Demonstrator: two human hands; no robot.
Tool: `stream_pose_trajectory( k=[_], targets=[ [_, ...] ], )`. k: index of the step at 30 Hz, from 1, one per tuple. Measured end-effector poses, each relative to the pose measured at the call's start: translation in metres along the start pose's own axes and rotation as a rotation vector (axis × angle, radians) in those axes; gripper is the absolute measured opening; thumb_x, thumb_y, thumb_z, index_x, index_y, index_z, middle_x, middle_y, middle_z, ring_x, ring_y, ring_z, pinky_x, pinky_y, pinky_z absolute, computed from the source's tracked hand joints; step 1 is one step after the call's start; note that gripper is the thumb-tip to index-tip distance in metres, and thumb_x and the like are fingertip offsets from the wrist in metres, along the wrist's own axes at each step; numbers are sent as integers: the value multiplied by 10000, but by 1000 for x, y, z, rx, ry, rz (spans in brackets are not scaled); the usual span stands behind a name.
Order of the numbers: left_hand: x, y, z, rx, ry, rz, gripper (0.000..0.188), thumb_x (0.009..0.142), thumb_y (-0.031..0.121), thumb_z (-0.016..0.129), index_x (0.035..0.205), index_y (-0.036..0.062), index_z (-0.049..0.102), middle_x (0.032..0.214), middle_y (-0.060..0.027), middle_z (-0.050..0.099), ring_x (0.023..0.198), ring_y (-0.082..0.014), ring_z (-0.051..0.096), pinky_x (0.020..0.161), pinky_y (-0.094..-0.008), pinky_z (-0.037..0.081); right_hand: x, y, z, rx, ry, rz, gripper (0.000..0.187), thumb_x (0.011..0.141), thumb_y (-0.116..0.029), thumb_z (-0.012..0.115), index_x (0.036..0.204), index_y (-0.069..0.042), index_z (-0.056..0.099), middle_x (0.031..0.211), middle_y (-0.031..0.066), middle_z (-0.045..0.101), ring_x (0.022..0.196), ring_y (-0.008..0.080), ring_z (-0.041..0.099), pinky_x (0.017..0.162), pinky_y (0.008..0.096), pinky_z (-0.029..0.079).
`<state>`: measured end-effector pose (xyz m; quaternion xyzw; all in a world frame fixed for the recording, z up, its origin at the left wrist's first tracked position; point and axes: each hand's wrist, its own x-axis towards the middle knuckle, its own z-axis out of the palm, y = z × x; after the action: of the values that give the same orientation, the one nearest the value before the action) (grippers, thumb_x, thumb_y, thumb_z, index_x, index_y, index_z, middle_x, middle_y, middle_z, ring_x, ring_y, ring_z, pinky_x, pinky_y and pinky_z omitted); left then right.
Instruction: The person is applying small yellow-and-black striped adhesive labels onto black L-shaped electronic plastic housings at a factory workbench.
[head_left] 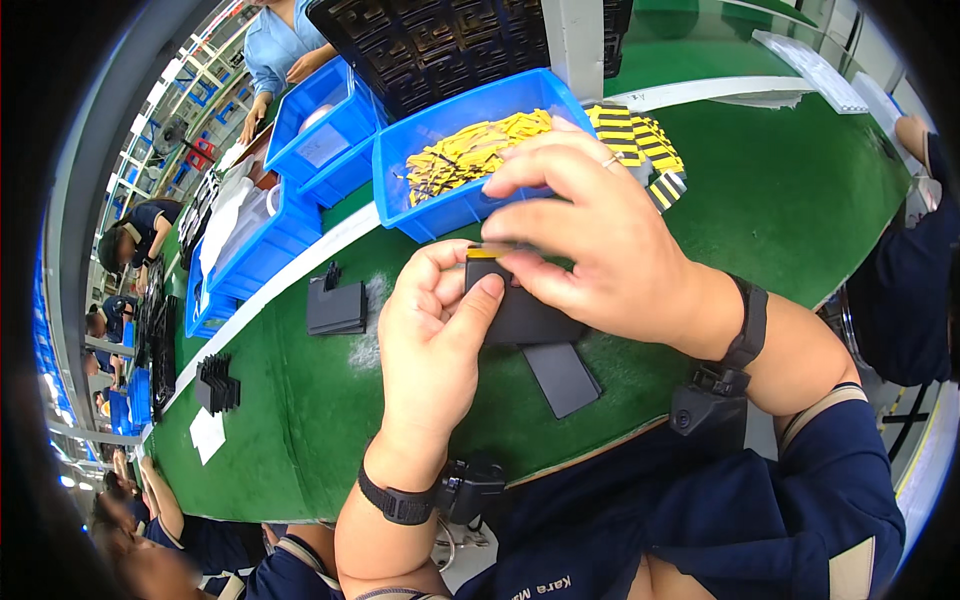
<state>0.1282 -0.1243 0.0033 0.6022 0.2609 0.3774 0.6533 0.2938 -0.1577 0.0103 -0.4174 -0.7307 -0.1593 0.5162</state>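
In my left hand I grip a flat black rectangular piece, the thumb pressed on its face. A narrow yellow strip lies along its upper left edge. My right hand hovers over that edge with the fingers curled and apart, somewhat blurred; its thumb is at or touching the piece. Another flat dark piece lies on the green table below. Behind my right hand stands a blue bin holding many yellow-and-black strips.
Stacked black pieces lie to the left, with further black parts and white paper beyond. Yellow-and-black striped sheets sit right of the bin. More blue bins and a black tray stand behind. Co-workers sit nearby.
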Motion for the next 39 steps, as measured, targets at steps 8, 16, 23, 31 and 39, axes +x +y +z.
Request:
stream_pose_trajectory(
  k=[8, 16, 23, 31, 39],
  targets=[
    [0, 4, 3, 7, -54, -124, 224, 878, 0, 535, 1096, -23, 489, 991, -102, 641, 883, -95, 591, 781, -205, 459, 0, 13, -11, 70, 65, 216, 180, 644, 37, 681, 760, -89, 626, 845, 28, 638, 903, 225, 596, 944, 441, 392],
    [2, -2, 2, -122, 49, 68, 237, 876, -10, 549, 1098, -4, 466, 924, -52, 639, 857, -67, 571, 782, -190, 428, -6, -8, 0, 132, -35, 74, 126, 634, -13, 654, 737, -64, 602, 812, 52, 609, 924, 268, 576, 847, 405, 426],
    [-4, 3, 14, 271, 26, 185, 344, 861, -18, 571, 1179, 26, 446, 859, -33, 640, 801, -45, 548, 709, -175, 432, -3, 0, 1, 386, -41, 136, 111, 644, 9, 642, 736, -34, 597, 759, 81, 593, 779, 269, 559, 737, 359, 451],
    [1, 1, 3, -90, 2, 71, 247, 882, -22, 513, 1125, -47, 477, 1045, -132, 619, 960, -151, 595, 867, -256, 457, -1, -6, -8, 491, -81, 658, 161, 748, -4, 671, 904, 15, 637, 828, 77, 651, 793, 162, 614, 777, 342, 496],
    [0, -5, 8, -72, 24, 135, 254, 877, -11, 542, 1121, -42, 482, 1031, -116, 628, 959, -127, 589, 845, -238, 456, -6, -4, -2, 463, -156, 678, 173, 737, -40, 682, 882, 35, 626, 848, 83, 649, 752, 126, 609, 667, 284, 486]
  ],
)
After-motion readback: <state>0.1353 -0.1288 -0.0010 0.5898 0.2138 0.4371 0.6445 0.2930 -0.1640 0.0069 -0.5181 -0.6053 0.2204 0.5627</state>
